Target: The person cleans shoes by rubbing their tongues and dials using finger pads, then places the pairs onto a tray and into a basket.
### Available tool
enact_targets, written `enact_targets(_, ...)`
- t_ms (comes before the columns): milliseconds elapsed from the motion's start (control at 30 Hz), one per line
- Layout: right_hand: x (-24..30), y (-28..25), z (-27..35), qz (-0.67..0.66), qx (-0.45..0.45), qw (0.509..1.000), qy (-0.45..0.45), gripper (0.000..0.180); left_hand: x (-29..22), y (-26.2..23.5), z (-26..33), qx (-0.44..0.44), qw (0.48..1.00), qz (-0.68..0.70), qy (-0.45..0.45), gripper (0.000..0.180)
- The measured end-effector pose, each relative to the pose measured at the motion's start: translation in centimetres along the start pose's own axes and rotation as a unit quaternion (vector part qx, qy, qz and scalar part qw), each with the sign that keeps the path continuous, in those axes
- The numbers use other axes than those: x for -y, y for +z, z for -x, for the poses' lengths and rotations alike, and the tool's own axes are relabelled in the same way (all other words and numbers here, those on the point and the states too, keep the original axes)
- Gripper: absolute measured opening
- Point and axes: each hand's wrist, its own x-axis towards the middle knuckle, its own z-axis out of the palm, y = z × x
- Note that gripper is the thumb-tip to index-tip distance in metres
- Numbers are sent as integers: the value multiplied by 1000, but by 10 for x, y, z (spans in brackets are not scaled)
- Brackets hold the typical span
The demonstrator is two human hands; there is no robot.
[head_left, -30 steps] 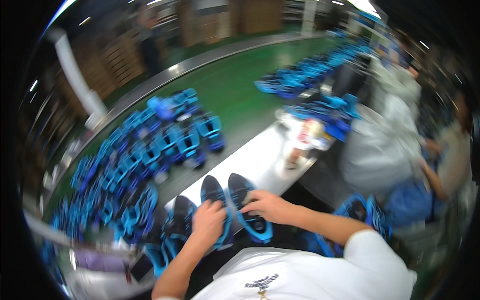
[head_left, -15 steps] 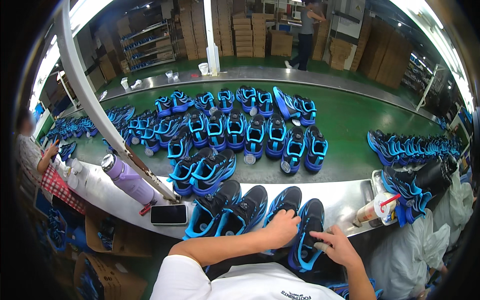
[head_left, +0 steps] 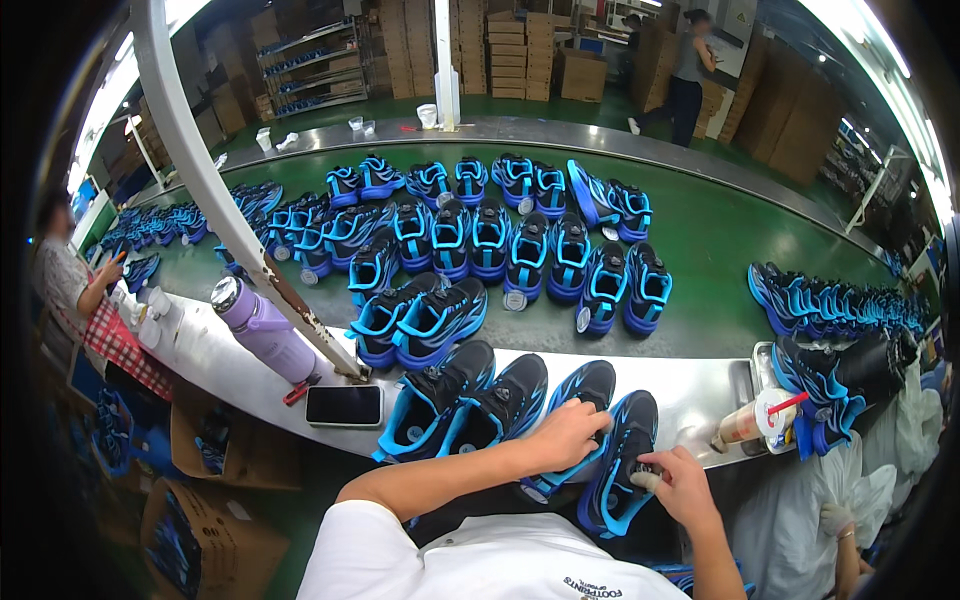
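Two black-and-blue sneakers lie side by side at the bench's near edge, toes pointing away. My left hand [head_left: 568, 438], fingers curled, grips the top of the left sneaker [head_left: 585, 382] and hides its lacing area. On the right sneaker [head_left: 632, 425], my right hand [head_left: 680, 487] pinches the round dial [head_left: 643, 468] at the tongue; a finger has a pale wrap. Just left of them stand two matching sneakers, one upright [head_left: 440, 390] and one beside it [head_left: 510, 395], openings toward me.
Rows of sneakers [head_left: 490, 240] cover the green belt [head_left: 700, 290] ahead. A phone [head_left: 344, 405], purple bottle [head_left: 265, 330] and post [head_left: 215, 190] stand left. At right are a drink cup [head_left: 745, 422], more shoes [head_left: 815, 375] and a gloved hand [head_left: 836, 520] by white bags.
The view has shifted slightly. My right thumb and finger have closed in on the right sneaker's dial. In the background, a person has walked right, and a gloved hand shows more at lower right.
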Motion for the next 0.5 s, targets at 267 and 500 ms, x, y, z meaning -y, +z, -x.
enact_targets(267, -6, 10, 10, 83, -65, 994, -36, 27, 1, -9, -4, 24, 998, 30, 43, 25)
enact_targets(500, -32, 39, 9, 13, -44, 999, -23, 27, -15, -15, 2, 8, 1000, -29, 10, 27)
